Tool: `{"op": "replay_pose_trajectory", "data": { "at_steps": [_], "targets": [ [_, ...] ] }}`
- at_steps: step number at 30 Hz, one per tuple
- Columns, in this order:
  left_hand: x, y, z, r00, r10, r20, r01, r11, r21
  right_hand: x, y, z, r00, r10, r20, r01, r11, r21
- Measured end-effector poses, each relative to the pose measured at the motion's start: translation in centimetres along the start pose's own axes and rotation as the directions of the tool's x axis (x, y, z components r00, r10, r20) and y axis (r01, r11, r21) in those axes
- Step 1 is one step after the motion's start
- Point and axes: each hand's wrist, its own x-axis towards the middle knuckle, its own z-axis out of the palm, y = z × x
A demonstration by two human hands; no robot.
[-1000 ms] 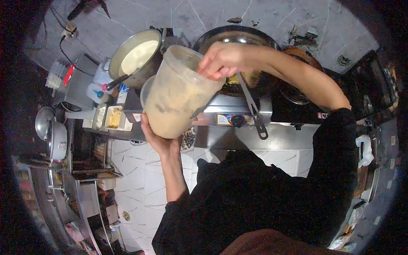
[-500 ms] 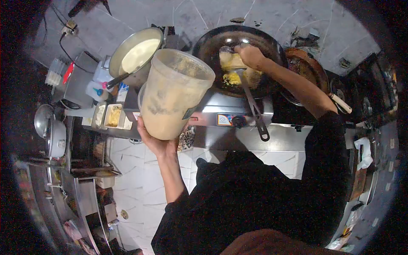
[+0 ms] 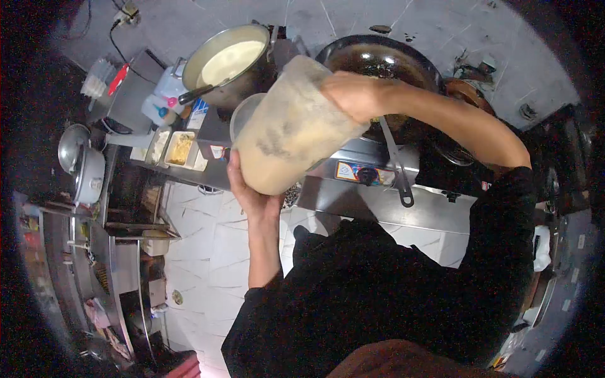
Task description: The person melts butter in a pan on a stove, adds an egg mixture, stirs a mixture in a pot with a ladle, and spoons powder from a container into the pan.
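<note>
My left hand (image 3: 255, 192) grips the base of a large translucent plastic container (image 3: 287, 132), tilted toward the right, with pale tan powder inside. My right hand (image 3: 353, 96) reaches into the container's mouth; its fingers are hidden by the rim and wall. Behind my right forearm sits a dark wok (image 3: 428, 66) on the stove, its contents mostly covered by the arm. A metal utensil with a long handle (image 3: 398, 167) rests in the wok and hangs over the stove's front edge.
A pot (image 3: 261, 69) of pale batter with a dark-handled utensil stands at the back left. Beside it are bottles (image 3: 157, 108) and a small tub of yellow food (image 3: 181, 150). A brown pan (image 3: 469, 94) lies right of the wok. A rice cooker (image 3: 90, 176) is far left.
My right hand was over the wok with a scoop and is back inside the container. The container has tilted further right. The whole view has shifted slightly.
</note>
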Motion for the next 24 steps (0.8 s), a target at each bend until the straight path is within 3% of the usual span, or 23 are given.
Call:
{"op": "replay_pose_trajectory", "data": {
  "at_steps": [2,4,7,10,16,18,20,22,23,24],
  "targets": [
    [0.9,-0.6,-1.6,0.999,0.001,0.045,0.001,0.999,-0.044,0.1,1.6,1.8,0.999,0.022,-0.044,-0.005,0.932,0.363],
    [1.1,-0.6,-1.9,1.000,0.012,0.024,-0.012,1.000,-0.019,0.8,2.3,1.7,0.999,0.034,-0.025,-0.017,0.860,0.510],
    [0.7,-0.6,-1.4,0.999,0.034,0.029,-0.034,0.999,-0.027,0.1,2.4,-0.6,0.955,0.046,0.294,-0.259,0.617,0.743],
    [0.9,-0.5,-1.4,0.999,0.027,0.018,-0.027,1.000,-0.005,-0.8,2.8,-0.6,0.954,0.114,0.276,-0.295,0.499,0.814],
    [1.4,-0.8,-1.2,1.000,0.011,0.012,-0.010,0.999,-0.032,-3.5,5.0,-3.9,0.958,0.271,0.091,-0.237,0.577,0.782],
    [1.7,-0.8,-1.5,1.000,0.006,0.027,-0.005,0.999,-0.051,-4.3,6.1,-4.9,0.918,0.389,-0.072,-0.199,0.611,0.766],
    [1.8,-0.8,-2.0,1.000,0.025,-0.005,-0.025,1.000,-0.008,-5.2,7.2,-5.3,0.874,0.460,-0.153,-0.272,0.726,0.631],
    [1.9,-0.8,-2.1,0.999,0.034,-0.004,-0.034,0.999,0.001,-6.0,11.9,-1.1,0.859,0.290,-0.421,-0.272,0.957,0.103],
    [1.9,-0.7,-2.0,0.999,0.033,0.012,-0.033,0.999,-0.012,-6.1,13.5,0.4,0.851,0.152,-0.502,-0.279,0.942,-0.188],
    [1.8,-0.6,-1.8,0.999,0.032,0.027,-0.031,0.999,-0.025,-6.2,13.5,0.5,0.851,0.153,-0.502,-0.280,0.941,-0.188]
  ]
}}
